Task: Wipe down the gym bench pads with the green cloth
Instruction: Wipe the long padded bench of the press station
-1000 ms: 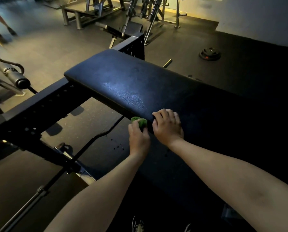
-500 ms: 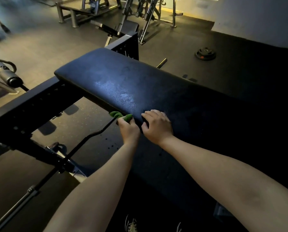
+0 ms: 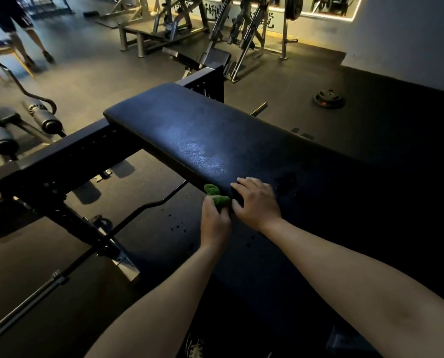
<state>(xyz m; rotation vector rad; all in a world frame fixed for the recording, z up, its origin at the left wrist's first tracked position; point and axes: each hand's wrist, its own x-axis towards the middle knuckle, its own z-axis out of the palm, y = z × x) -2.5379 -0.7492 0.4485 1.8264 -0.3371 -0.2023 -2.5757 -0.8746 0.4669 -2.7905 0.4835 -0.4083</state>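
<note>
A person's left hand [image 3: 214, 218] gripped a bunched green cloth [image 3: 217, 195] against the near side edge of a dark bench pad [image 3: 202, 135] in a dimly lit gym. The right hand [image 3: 258, 202] lay open just beside it on the pad's top, fingers relaxed and thumb down over the same edge. The cloth sat low on the rim, wadded into a small lump, with only part of it showing above the fingers.

The work at that moment appeared to be the pad's side edge rather than its top. Done well, the step would call for opening the wad so more cloth met the vinyl, pressing it firmly into the rounded rim, and drawing it along the edge in overlapping passes toward the far end. The right hand was well placed to brace the body against that pressure.

A paler sheen lay on the top surface beyond the hands; whether it was moisture or glare could not be told. The broad top seemed to need passes of its own.

A black steel frame [image 3: 68, 156] crossed beneath the pad's far end, a curl bar [image 3: 148, 205] lay on the floor below, and a weight plate [image 3: 328, 98] rested well apart.
</note>
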